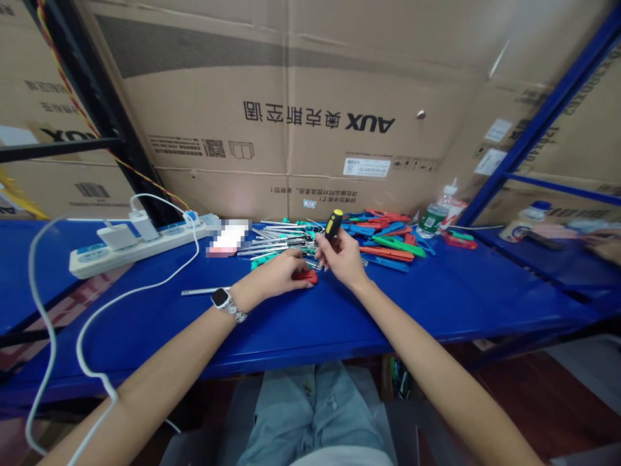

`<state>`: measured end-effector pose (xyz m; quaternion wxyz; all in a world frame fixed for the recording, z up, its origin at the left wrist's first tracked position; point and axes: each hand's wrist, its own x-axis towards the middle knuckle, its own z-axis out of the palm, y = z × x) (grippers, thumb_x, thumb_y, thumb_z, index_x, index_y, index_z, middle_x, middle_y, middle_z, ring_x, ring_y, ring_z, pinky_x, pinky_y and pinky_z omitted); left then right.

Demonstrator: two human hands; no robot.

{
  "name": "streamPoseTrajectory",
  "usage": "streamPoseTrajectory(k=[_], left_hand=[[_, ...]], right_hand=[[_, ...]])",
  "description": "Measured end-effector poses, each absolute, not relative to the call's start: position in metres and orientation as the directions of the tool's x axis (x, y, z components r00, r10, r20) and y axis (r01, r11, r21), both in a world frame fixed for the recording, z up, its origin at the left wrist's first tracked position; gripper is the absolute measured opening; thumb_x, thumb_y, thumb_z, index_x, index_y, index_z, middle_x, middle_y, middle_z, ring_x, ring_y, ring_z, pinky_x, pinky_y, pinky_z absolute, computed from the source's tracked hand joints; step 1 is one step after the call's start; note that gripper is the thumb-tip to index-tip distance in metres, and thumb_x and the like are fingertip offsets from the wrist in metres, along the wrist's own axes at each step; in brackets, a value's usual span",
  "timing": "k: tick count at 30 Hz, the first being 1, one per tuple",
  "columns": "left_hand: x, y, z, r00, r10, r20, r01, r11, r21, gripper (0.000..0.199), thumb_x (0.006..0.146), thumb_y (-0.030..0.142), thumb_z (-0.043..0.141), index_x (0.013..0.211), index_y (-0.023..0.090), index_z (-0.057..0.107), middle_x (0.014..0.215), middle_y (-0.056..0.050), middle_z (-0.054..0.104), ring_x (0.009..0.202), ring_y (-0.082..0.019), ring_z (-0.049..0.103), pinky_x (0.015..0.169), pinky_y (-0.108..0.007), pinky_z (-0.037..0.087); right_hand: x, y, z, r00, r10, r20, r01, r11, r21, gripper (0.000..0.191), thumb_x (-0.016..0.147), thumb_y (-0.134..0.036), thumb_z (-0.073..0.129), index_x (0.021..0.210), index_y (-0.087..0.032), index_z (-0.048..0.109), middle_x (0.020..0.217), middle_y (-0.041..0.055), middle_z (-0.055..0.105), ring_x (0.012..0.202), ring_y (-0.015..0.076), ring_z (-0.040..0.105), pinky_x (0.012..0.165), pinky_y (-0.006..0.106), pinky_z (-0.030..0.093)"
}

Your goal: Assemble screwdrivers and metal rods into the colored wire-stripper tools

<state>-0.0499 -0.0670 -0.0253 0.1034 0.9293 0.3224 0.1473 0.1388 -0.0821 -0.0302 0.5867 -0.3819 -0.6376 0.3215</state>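
My right hand (343, 259) is closed around a screwdriver with a black and yellow handle (334, 224). The handle stands tilted, and its lower end is hidden by my fingers. My left hand (281, 275), with a watch on its wrist, grips a red plastic handle (306, 277) low over the blue table. Both hands are close together. Just beyond them lies a pile of metal rods with green ends (272, 239). To the right of my right hand, red, blue and green plastic handles (388, 243) lie heaped.
A white power strip (145, 241) with chargers and cables lies at left, beside a blurred-out patch. A single metal strip (198, 292) rests near my left wrist. Clear bottles (433, 217) stand at right. Cardboard (310, 77) walls the back; another person's hand (606, 244) shows far right.
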Motion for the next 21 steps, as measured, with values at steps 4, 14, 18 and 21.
streamPoseTrajectory(k=[4,14,18,21], left_hand=[[-0.0504,-0.0667,-0.0253,0.754,0.618,0.222,0.551,-0.779,0.300,0.027,0.089,0.044,0.069,0.097,0.018,0.074,0.097,-0.007,0.059,0.083,-0.020,0.059,0.072,-0.031,0.046],[-0.0504,-0.0663,-0.0249,0.751,0.635,0.180,0.573,-0.762,0.301,0.031,0.091,0.045,0.068,0.099,0.016,0.073,0.100,-0.008,0.059,0.085,-0.021,0.059,0.074,-0.032,0.046],[-0.0489,-0.0667,-0.0271,0.748,0.638,0.185,0.576,-0.761,0.298,0.030,0.091,0.046,0.067,0.098,0.017,0.072,0.099,-0.008,0.060,0.085,-0.020,0.060,0.073,-0.031,0.046],[-0.0503,-0.0673,-0.0266,0.749,0.634,0.194,0.570,-0.765,0.300,0.032,0.089,0.048,0.068,0.096,0.017,0.072,0.097,-0.008,0.062,0.083,-0.021,0.060,0.072,-0.032,0.047]], right_hand=[[0.1380,-0.0830,-0.0297,-0.015,0.853,0.521,0.116,0.519,-0.847,0.036,0.089,-0.057,0.066,0.094,-0.023,0.055,0.063,-0.0028,0.065,0.044,0.0135,0.057,0.043,0.026,0.047],[0.1374,-0.0837,-0.0306,-0.043,0.859,0.509,0.168,0.509,-0.844,0.038,0.090,-0.060,0.064,0.095,-0.024,0.055,0.065,-0.0022,0.065,0.046,0.0145,0.059,0.043,0.027,0.048],[0.1371,-0.0835,-0.0309,-0.077,0.859,0.506,0.165,0.512,-0.843,0.036,0.090,-0.057,0.066,0.096,-0.023,0.055,0.065,-0.0020,0.065,0.045,0.0144,0.058,0.042,0.027,0.048],[0.1378,-0.0832,-0.0300,-0.082,0.866,0.493,0.152,0.500,-0.853,0.036,0.088,-0.056,0.069,0.093,-0.024,0.055,0.065,-0.0019,0.064,0.045,0.0147,0.057,0.040,0.027,0.046]])
